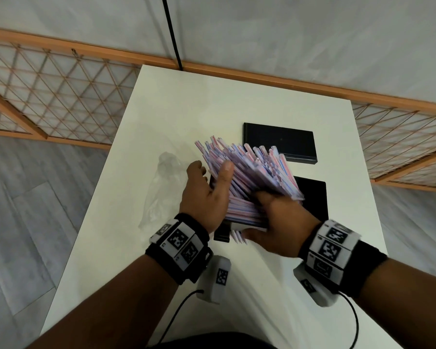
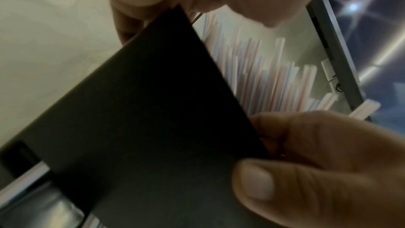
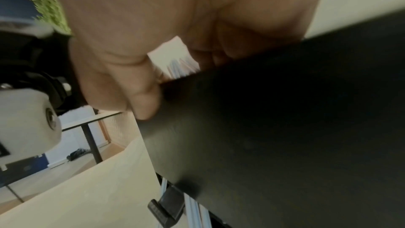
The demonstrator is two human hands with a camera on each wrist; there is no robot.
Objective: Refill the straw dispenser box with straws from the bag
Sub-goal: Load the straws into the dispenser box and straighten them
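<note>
A thick bundle of paper-wrapped straws [image 1: 252,177] fans out, tilted up and away from me, over the open black dispenser box [image 1: 314,197]. My left hand [image 1: 212,170] grips the bundle's left side, thumb on top and fingers behind. My right hand [image 1: 267,217] grips the bundle's near end low by the box. The left wrist view shows the box's dark side wall [image 2: 142,119] with straws [image 2: 252,75] sticking out past it. In the right wrist view the box wall [image 3: 285,127] fills the frame under my palm. The clear plastic bag [image 1: 161,190] lies crumpled to the left.
The box's black lid [image 1: 280,144] lies flat behind the box on the white table [image 1: 186,109]. A wooden lattice screen [image 1: 61,96] runs behind the table and a black cable [image 1: 171,34] hangs at its far edge. Grey floor lies on both sides.
</note>
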